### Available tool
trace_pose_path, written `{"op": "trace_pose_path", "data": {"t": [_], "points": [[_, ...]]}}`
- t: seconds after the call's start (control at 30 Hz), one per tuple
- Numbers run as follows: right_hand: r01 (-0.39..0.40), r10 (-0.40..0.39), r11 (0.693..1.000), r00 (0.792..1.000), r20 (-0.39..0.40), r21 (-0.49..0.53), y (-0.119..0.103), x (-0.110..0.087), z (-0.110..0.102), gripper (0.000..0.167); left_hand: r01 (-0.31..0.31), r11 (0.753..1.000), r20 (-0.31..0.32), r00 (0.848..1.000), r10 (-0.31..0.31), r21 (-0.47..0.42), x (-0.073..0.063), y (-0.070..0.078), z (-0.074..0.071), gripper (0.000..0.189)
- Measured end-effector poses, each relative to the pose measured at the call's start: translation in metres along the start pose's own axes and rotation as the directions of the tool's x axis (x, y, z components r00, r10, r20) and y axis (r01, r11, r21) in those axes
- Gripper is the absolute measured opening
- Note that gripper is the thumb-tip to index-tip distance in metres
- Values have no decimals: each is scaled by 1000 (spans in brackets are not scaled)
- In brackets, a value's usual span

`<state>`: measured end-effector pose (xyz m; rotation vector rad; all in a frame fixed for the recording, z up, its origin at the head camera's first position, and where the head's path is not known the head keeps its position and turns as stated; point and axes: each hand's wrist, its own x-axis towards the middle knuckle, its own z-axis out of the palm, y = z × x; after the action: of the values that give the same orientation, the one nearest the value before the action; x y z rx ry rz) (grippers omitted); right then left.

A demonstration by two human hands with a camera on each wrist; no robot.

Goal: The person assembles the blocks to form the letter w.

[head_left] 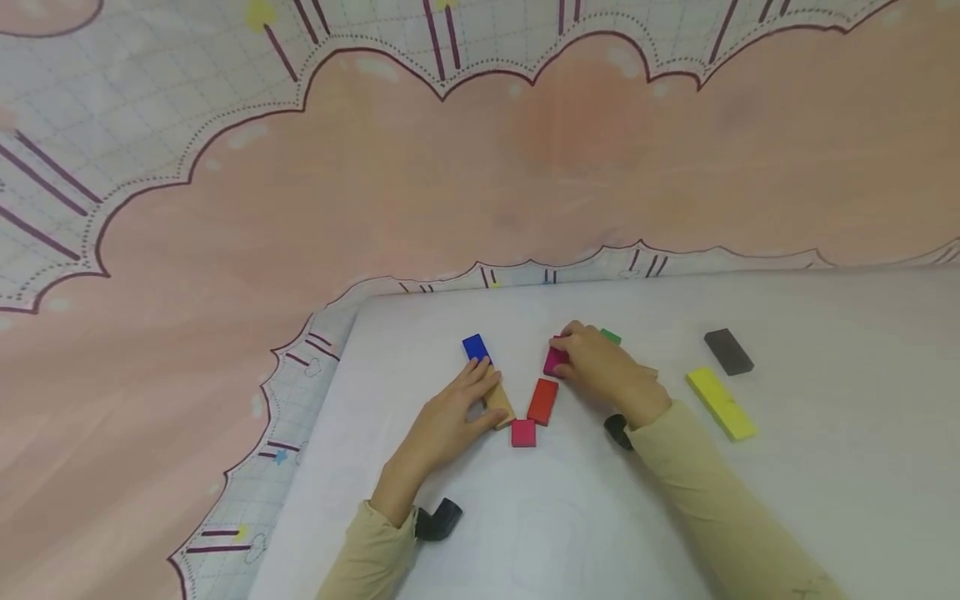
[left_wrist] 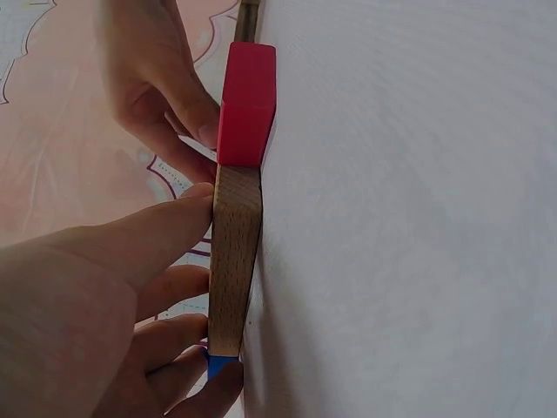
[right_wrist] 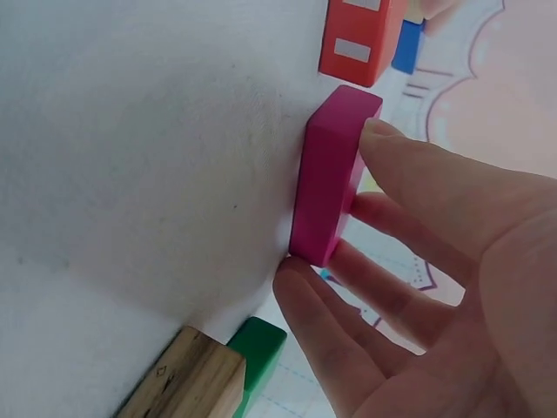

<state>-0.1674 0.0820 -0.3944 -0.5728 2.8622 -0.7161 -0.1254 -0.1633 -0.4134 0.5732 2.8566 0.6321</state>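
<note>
In the head view, my left hand (head_left: 453, 412) rests its fingers on a plain wooden block (head_left: 498, 404) and the near end of a blue block (head_left: 475, 347). Its thumb touches the wooden block's near end, as the left wrist view also shows. My right hand (head_left: 603, 367) holds a magenta block (right_wrist: 331, 178) between thumb and fingers, at the surface. Just nearer lies a red block (head_left: 542, 402), a small gap from the magenta one. A pinkish-red block (head_left: 523, 433) sits at the bottom, between the wooden and red blocks, making a V shape.
A green block (head_left: 611, 336) and another wooden block (right_wrist: 187, 379) lie beyond my right hand, partly hidden in the head view. Further right are a dark grey block (head_left: 729, 352) and a yellow block (head_left: 722, 404). The white table (head_left: 540, 533) meets a patterned curtain behind.
</note>
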Motion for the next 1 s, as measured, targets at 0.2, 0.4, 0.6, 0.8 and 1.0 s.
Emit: {"op": "trace_pose_path", "data": {"t": [0.2,0.4,0.6,0.8,1.0], "points": [[-27,27,1000,1000,-3,-7,1,-1,-4,46,-16,1000,5,1000,16,-10,2,3,-1,63],[-18,18,1000,1000,14,-11,-2,0,-5,47,-3,1000,9,1000,3,-19,0,5,-3,61],[-10,10,999,1000,8,-49,-2,-1,-3,47,-8,1000,12,1000,8,-18,-2,5,-3,62],[-7,8,997,1000,19,-74,-6,-1,-4,47,-10,1000,5,1000,10,-16,-2,4,-3,62],[4,0,996,999,37,-86,-7,0,-2,46,-11,1000,4,1000,11,-5,-1,2,-3,62]]}}
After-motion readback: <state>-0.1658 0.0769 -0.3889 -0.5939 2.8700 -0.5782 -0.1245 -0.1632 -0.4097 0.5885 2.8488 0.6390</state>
